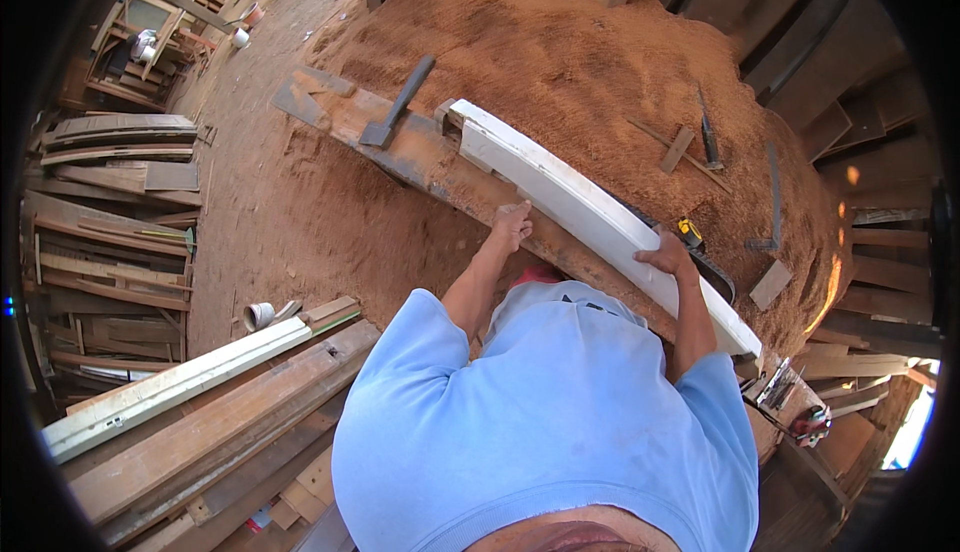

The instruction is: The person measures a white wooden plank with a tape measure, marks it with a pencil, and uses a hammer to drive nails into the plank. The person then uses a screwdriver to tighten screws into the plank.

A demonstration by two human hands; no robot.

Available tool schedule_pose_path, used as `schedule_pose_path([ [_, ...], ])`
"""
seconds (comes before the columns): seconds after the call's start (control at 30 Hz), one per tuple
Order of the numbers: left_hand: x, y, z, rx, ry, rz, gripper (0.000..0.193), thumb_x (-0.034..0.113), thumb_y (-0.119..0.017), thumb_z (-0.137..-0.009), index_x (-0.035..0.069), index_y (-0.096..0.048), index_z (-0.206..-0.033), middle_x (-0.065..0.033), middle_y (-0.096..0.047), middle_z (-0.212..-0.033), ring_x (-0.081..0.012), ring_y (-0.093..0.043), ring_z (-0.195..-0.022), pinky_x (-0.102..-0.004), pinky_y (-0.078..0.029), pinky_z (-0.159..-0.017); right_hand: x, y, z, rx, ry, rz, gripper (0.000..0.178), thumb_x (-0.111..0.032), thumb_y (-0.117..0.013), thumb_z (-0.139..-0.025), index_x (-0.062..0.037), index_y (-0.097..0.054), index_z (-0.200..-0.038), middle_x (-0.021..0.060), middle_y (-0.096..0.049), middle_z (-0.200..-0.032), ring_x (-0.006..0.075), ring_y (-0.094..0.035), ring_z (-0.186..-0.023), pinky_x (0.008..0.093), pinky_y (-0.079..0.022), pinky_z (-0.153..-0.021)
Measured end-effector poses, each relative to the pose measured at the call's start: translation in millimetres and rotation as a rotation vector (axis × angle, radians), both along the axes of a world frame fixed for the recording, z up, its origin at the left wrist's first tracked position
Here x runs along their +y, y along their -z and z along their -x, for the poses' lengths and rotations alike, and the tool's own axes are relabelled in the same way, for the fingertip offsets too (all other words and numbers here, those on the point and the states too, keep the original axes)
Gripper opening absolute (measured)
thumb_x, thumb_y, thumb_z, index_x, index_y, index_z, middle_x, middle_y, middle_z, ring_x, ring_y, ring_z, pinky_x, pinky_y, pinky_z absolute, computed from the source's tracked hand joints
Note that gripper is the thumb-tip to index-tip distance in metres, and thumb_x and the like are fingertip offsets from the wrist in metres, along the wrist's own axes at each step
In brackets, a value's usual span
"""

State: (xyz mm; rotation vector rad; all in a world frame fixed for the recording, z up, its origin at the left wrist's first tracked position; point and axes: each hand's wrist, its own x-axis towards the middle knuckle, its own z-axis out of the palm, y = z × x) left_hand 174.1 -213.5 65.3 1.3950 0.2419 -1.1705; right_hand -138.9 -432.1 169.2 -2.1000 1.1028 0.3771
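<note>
A long white-painted wooden beam [590, 207] lies diagonally on a dusty wooden plank [450, 177] in front of me. My right hand [667, 255] is on the beam's right half, its fingers over the top edge and its thumb against the near face. My left hand [512, 224] is closed beside the beam's near side, over the plank; whatever its fingers pinch, if anything, is too small to make out. A yellow and black tape measure [689, 231] sits just beyond my right hand. Toward the plank's far left end rests a dark hammer-like tool [398, 104].
Reddish sawdust [560, 32] is heaped behind the beam, with a wooden cross-shaped tool [678, 149], a dark-handled tool [709, 140] and a metal square [773, 197] on it. Stacked boards [220, 412] lie at lower left; more timber [115, 242] is piled farther left.
</note>
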Motion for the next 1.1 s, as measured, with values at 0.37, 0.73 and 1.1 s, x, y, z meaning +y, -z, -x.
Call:
schedule_pose_path([
  [0.37,-29,28,30,0.221,0.092,-0.029,0.069,0.048,-0.075,-0.09,0.006,-0.046,-0.136,-0.018,-0.053,-0.128,-0.0293,-0.059,-0.101,-0.0483,-0.05,-0.092,-21,6,-15,0.169,0.056,0.019,0.108,-0.064,-0.083,-0.066,0.0065,-0.048,-0.141,0.0278,-0.058,-0.138,0.0392,-0.055,-0.131,0.0461,-0.043,-0.11],
  [0.73,-72,15,28,0.245,-0.068,0.011,0.076,0.052,-0.059,-0.099,0.012,-0.025,-0.155,-0.0172,-0.04,-0.153,-0.0418,-0.041,-0.137,-0.0608,-0.033,-0.114,-51,38,-9,0.169,0.017,-0.101,0.122,-0.073,-0.077,-0.068,0.0111,-0.039,-0.147,0.0322,-0.045,-0.149,0.0405,-0.043,-0.141,0.0425,-0.035,-0.118],
  [1.1,-51,35,36,0.198,0.088,-0.007,0.06,0.046,-0.055,-0.102,0.0,-0.043,-0.139,-0.0279,-0.053,-0.133,-0.0433,-0.054,-0.123,-0.0626,-0.042,-0.106,-69,50,-9,0.142,-0.063,-0.177,0.113,-0.071,-0.076,-0.072,0.0071,-0.043,-0.146,0.0295,-0.047,-0.148,0.0406,-0.046,-0.138,0.0433,-0.037,-0.116],
])
